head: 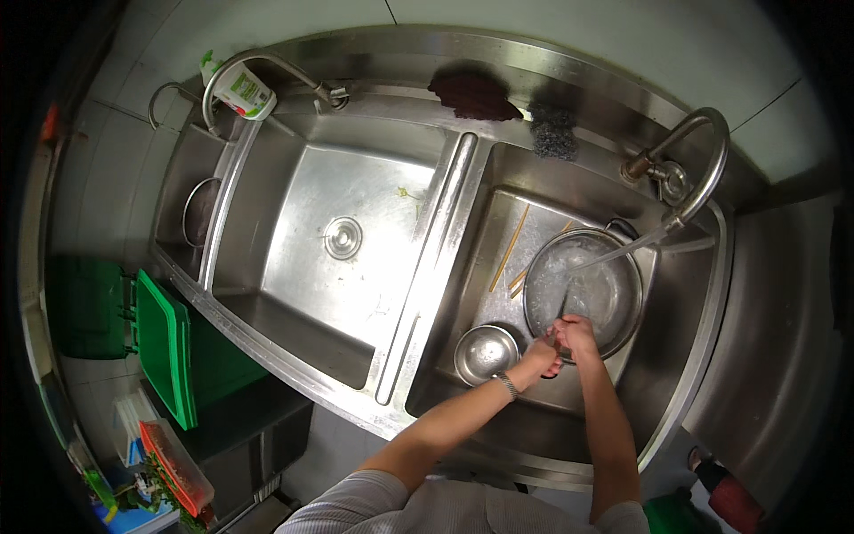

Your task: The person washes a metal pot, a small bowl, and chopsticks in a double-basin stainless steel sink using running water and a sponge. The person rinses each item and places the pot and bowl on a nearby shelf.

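Note:
In the right basin of a steel double sink, water runs from a curved faucet (707, 167) into a wide round metal pan (614, 287). Over the pan's near edge my two hands are close together. My left hand (542, 357) is closed around the handle end of a thin dark utensil (564, 300), which looks like a knife. My right hand (572, 334) is just beside it, fingers bent at the utensil; its exact hold cannot be told. A small steel bowl (487, 354) stands left of the pan. Several chopsticks (510, 247) lie on the basin floor.
The left basin (347, 180) has a drain and green scraps. A dark cloth (470, 93) and a steel scourer (554, 130) lie on the back ledge. A white bottle (247, 90) stands by the left faucet (267, 57). A green bin (167, 347) stands at left, near an orange-rimmed container (175, 467).

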Demonstrator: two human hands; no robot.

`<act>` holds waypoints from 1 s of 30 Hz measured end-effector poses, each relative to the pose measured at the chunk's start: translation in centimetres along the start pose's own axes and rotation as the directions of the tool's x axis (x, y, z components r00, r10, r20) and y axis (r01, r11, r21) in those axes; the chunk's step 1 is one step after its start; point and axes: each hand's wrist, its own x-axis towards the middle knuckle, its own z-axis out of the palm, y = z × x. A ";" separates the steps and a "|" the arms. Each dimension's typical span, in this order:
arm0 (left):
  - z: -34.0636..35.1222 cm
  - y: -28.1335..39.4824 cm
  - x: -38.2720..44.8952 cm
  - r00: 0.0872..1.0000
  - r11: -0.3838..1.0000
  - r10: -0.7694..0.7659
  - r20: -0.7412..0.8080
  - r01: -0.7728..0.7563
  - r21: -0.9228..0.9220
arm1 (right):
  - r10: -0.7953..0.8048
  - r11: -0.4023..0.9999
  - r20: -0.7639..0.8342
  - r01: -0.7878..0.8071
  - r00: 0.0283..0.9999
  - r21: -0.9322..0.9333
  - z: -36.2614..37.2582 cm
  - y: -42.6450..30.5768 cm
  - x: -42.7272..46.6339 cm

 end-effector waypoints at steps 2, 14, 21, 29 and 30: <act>-1.3 0.9 -1.2 0.945 0.892 0.314 -0.087 -0.262 0.368 | -0.405 0.706 0.134 0.402 0.905 -0.583 0.0 -2.0 -1.3; -6.8 3.5 -6.3 0.953 0.533 0.289 -0.093 -0.080 0.843 | -0.989 -0.106 0.145 0.501 0.038 -0.859 12.7 -25.2 -2.1; -5.8 5.3 -0.9 0.958 0.713 0.286 -0.032 -0.190 0.675 | -0.981 -0.004 0.128 0.648 0.145 -0.761 9.5 -21.5 -0.6; -3.8 6.3 -5.6 0.995 0.970 -0.058 -0.079 0.075 0.230 | -0.821 0.507 -0.177 0.550 0.542 -0.663 0.7 -4.7 4.5; -3.4 6.0 -6.0 0.993 0.969 -0.087 -0.076 0.102 0.224 | -0.790 0.519 -0.156 0.511 0.593 -0.685 1.6 -3.0 5.7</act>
